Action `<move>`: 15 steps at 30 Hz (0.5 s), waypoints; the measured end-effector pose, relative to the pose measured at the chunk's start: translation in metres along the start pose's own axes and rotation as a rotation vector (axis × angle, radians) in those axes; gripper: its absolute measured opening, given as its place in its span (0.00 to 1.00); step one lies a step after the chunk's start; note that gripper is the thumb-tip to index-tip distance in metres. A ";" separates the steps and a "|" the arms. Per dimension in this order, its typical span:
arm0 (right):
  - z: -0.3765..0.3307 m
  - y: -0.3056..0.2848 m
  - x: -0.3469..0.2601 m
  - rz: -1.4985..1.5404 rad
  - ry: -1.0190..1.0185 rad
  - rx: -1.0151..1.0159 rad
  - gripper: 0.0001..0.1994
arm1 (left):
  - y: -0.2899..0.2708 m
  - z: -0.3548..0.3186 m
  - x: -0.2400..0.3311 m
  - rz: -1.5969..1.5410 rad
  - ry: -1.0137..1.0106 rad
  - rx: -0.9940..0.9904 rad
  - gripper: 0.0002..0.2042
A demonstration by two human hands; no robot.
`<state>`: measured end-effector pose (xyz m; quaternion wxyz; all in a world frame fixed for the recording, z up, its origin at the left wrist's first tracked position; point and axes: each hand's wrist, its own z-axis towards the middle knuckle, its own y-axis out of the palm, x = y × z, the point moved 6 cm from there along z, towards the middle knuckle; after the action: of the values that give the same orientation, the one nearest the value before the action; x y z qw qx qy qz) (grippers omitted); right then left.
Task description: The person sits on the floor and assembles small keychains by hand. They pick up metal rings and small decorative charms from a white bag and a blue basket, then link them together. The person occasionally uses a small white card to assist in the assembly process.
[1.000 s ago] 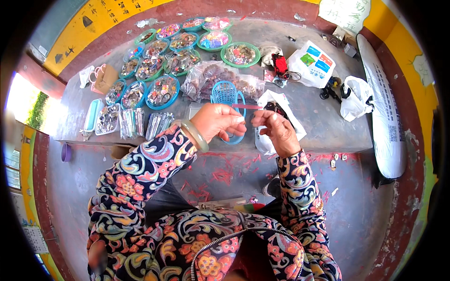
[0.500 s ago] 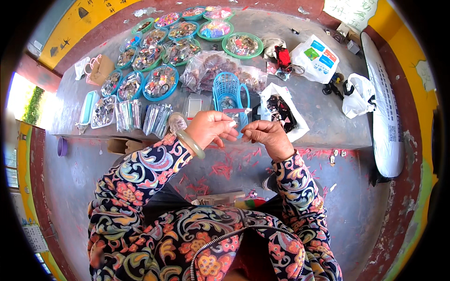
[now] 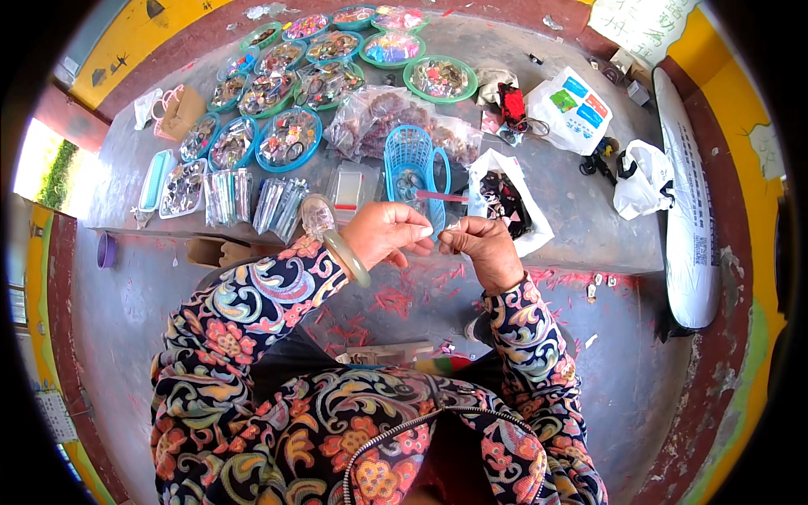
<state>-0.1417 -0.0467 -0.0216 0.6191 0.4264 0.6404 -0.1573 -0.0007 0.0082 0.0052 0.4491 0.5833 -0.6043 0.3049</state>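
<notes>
Over the blue plastic basket (image 3: 407, 138), my left hand (image 3: 383, 234) and my right hand (image 3: 486, 251) meet nearly fingertip to fingertip. Between them is a small clear plastic bag with a red strip (image 3: 442, 196) along its top edge. Both hands pinch its lower part, thumbs against fingers; anything inside the bag is too faint to make out. A pale bangle (image 3: 347, 257) circles my left wrist. Just beyond my right hand stands a white bag (image 3: 539, 234) full of dark patterned pieces. A clear container (image 3: 317, 214) sits beside my left wrist.
On the grey platform, several round baskets (image 3: 288, 168) of small trinkets fill the far left. Bundles of packaged sticks (image 3: 227, 198) lie nearer. Clear bags of brownish items (image 3: 379, 118) lie behind the blue basket. Plastic bags (image 3: 568, 109) and a long white wrapped roll (image 3: 692, 210) are at right.
My hands have drawn slightly closer together at the fingertips. The bag's red strip now shows more fully, stretched sideways above my fingers. The whole view has shifted slightly.
</notes>
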 end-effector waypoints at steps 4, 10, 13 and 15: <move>0.000 -0.001 -0.001 -0.002 -0.027 0.040 0.03 | 0.001 -0.001 0.000 -0.035 -0.017 -0.013 0.12; -0.001 0.000 -0.003 -0.008 -0.045 0.019 0.04 | 0.000 0.001 -0.004 -0.082 -0.028 -0.034 0.13; -0.001 0.003 -0.005 -0.070 -0.067 0.027 0.05 | 0.001 0.000 -0.003 -0.151 -0.013 -0.044 0.14; -0.001 0.005 -0.006 -0.122 -0.092 0.040 0.06 | 0.001 0.001 -0.002 -0.209 -0.023 -0.041 0.14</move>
<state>-0.1396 -0.0447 -0.0146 0.6284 0.3912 0.6328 -0.2270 -0.0022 0.0084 0.0037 0.4833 0.6372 -0.5515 0.2371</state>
